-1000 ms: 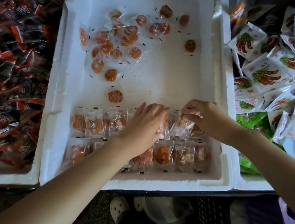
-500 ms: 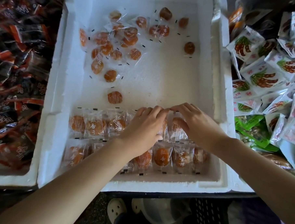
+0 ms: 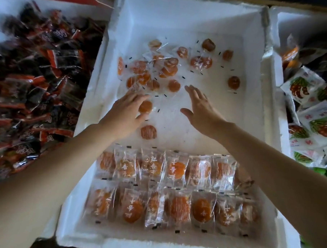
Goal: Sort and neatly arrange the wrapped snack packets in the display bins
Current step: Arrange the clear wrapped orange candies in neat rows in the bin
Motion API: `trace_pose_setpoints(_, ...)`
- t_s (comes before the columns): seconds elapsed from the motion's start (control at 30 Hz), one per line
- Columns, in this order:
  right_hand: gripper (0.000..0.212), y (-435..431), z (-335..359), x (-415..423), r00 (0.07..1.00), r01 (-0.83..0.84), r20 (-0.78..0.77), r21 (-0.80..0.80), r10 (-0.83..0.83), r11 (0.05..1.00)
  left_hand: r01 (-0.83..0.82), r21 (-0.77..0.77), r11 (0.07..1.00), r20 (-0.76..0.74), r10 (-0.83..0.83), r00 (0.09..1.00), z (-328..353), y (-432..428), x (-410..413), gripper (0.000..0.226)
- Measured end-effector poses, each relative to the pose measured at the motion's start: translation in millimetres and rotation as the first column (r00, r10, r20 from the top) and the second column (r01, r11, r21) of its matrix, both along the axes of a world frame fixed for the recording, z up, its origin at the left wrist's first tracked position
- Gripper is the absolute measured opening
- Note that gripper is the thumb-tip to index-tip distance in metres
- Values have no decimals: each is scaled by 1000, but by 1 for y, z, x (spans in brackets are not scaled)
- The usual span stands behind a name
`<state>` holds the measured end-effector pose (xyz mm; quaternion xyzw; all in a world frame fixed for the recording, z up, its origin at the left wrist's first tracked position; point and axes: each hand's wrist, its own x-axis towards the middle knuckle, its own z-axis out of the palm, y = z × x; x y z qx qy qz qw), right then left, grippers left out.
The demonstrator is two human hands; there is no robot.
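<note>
A white foam bin holds clear packets of orange dried fruit. Two neat rows of packets lie along its near end. A loose heap of packets lies at the far left, with a few strays to the right. My left hand reaches over the middle of the bin, fingers spread around one loose packet; another packet lies just below it. My right hand hovers open beside it, fingers straight, holding nothing.
A bin of dark red-and-black packets sits to the left. A bin of white packets with green and red print stands to the right. The foam floor between the heap and the rows is bare.
Both hands have left the near rows and moved forward to the loose packets in the middle of the bin. The head has leaned in closer over the bin.
</note>
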<state>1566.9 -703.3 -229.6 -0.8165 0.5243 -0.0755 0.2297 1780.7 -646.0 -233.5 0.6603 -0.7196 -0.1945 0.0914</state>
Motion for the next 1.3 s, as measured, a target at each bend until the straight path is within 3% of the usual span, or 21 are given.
trace_pose_setpoints(0.13, 74, -34, -17, 35, 994, -33, -103, -53, 28, 998, 21, 63, 998, 150, -31, 988, -21, -10, 2, 64)
trace_pose_setpoints(0.3, 79, -38, -26, 48, 986, -17, -164, -122, -3, 992, 46, -30, 999, 175, -40, 984, -22, -8, 0, 60)
trace_pose_setpoints(0.43, 40, -17, -19, 37, 993, -53, -111, -212, 30, 976, 91, -21, 996, 173, -86, 981, -14, -8, 4, 53)
trace_pose_setpoints(0.57, 17, 3, -8, 21, 1000, -26, -12, -83, 25, 996, 150, -67, 986, 171, -136, 976, -15, -3, 4, 46)
trace_pose_setpoints(0.63, 18, 9, 0, 14, 994, 21, 110, -47, -15, 999, 110, -161, 981, 65, -100, 993, -20, 0, 2, 48)
trace_pose_setpoints(0.73, 14, 18, 18, 12, 951, 87, 307, -123, -45, 989, -139, -202, 970, -318, 69, 946, -17, 5, -6, 29)
trace_pose_setpoints(0.8, 13, 25, 31, 15, 903, 137, 419, -65, -97, 988, -284, -128, 950, -528, 177, 830, -9, 8, -12, 16)
trace_pose_setpoints(0.87, 13, 30, 41, 22, 836, 113, 530, 85, -142, 990, -363, -24, 932, -649, 262, 714, -1, 11, -18, 18)
trace_pose_setpoints(0.93, 14, 34, 46, 30, 795, 43, 591, 171, -137, 984, -380, 119, 917, -769, 327, 549, 9, 17, -23, 22)
trace_pose_setpoints(1.0, 21, 35, 48, 38, 797, 9, 596, 157, -102, 988, -314, 232, 920, -846, 351, 402, 20, 27, -24, 26)
trace_pose_setpoints(1.13, 27, 37, 50, 53, 798, -8, 599, 128, -70, 992, -127, 244, 961, -818, 274, 506, 33, 47, -21, 27)
trace_pose_setpoints(1.3, 10, 36, 45, 66, 730, 53, 676, 91, -101, 994, -284, 231, 931, -807, 346, 478, 37, 59, -7, 20)
